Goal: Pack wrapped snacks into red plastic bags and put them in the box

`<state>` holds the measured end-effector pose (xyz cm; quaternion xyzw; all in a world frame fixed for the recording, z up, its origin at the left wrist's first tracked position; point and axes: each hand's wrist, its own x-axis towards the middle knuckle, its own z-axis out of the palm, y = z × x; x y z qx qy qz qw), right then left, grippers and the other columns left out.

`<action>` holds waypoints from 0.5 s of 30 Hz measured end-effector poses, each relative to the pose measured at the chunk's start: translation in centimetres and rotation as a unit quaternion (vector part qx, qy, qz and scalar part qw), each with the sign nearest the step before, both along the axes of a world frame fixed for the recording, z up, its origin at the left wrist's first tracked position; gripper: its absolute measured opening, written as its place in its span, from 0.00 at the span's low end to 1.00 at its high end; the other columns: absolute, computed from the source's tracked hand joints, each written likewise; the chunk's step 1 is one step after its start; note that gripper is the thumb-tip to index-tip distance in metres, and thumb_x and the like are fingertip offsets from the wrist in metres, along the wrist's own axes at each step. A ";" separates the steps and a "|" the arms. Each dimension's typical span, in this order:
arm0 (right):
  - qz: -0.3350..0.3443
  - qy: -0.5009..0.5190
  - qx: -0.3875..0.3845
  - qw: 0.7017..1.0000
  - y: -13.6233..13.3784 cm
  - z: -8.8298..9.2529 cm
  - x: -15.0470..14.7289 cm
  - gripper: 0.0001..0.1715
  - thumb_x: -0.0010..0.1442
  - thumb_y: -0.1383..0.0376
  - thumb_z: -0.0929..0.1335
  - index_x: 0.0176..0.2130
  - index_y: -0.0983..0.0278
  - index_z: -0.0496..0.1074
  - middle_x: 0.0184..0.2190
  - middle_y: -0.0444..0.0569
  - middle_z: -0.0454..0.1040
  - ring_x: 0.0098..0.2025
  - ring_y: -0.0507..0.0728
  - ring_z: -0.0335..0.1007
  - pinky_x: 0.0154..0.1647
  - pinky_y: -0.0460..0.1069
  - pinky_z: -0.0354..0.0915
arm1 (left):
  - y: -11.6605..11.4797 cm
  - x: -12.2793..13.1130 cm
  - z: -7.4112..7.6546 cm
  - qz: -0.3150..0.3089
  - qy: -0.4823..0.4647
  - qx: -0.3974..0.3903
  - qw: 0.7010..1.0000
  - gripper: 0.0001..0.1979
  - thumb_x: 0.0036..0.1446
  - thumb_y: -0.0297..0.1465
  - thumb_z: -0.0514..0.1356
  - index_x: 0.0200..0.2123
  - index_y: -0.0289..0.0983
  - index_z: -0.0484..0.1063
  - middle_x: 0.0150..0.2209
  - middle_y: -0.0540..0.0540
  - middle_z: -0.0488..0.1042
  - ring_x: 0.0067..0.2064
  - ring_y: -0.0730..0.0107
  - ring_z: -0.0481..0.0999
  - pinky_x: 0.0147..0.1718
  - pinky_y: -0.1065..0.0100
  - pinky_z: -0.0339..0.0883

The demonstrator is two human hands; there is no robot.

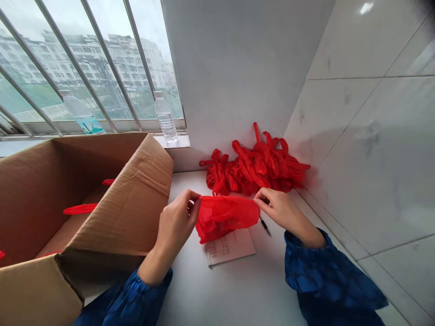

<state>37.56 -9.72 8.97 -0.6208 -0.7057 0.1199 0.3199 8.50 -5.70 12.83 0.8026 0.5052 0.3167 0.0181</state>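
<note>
A thin red plastic bag (227,215) is stretched sideways between my two hands above the white table. My left hand (178,217) pinches its upper left corner between thumb and fingers. At the opposite end, my right hand (277,206) pinches the upper right corner. Beneath the bag lies a notebook (234,249) with handwriting, its upper part hidden. A black pen (265,226) rests just below my right hand. Behind the bag, a heap of red plastic bags (258,165), many of them knotted or folded, sits against the wall.
On the left stands a large open cardboard box (136,194) with a few red bag pieces (81,209) inside. Two plastic bottles, a clear one (166,117) and a blue-labelled one (83,113), stand on the sill by the barred window. A tiled wall (374,158) borders the table's right.
</note>
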 end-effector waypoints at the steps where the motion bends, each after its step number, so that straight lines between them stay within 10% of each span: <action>1: 0.000 -0.004 -0.011 1.000 -0.2 0.1 0.3 0.08 0.67 0.65 0.65 0.33 0.60 0.69 0.34 0.44 0.77 0.36 0.57 0.74 0.34 0.49 0.60 | -0.2 0.1 0.2 0.004 0.003 0.005 1.000 0.04 0.65 0.32 0.56 0.40 0.40 0.71 0.33 0.52 0.77 0.31 0.69 0.76 0.29 0.70 0.63; 10: 0.053 0.064 0.043 0.996 -1.1 1.0 -4.9 0.24 0.65 0.48 0.69 0.53 0.59 0.70 0.47 0.49 0.78 0.48 0.60 0.75 0.48 0.52 0.65 | -2.1 2.0 0.5 -0.143 0.153 0.081 0.974 0.07 0.66 0.33 0.59 0.44 0.44 0.76 0.35 0.49 0.80 0.42 0.60 0.74 0.44 0.59 0.60; 15: 0.057 0.075 0.062 0.994 -0.5 0.7 -5.1 0.12 0.68 0.60 0.65 0.34 0.59 0.75 0.32 0.42 0.77 0.33 0.54 0.72 0.34 0.48 0.62 | -1.5 1.1 0.7 -0.093 0.089 0.094 0.987 0.10 0.69 0.33 0.55 0.39 0.41 0.76 0.32 0.50 0.79 0.35 0.66 0.76 0.47 0.60 0.61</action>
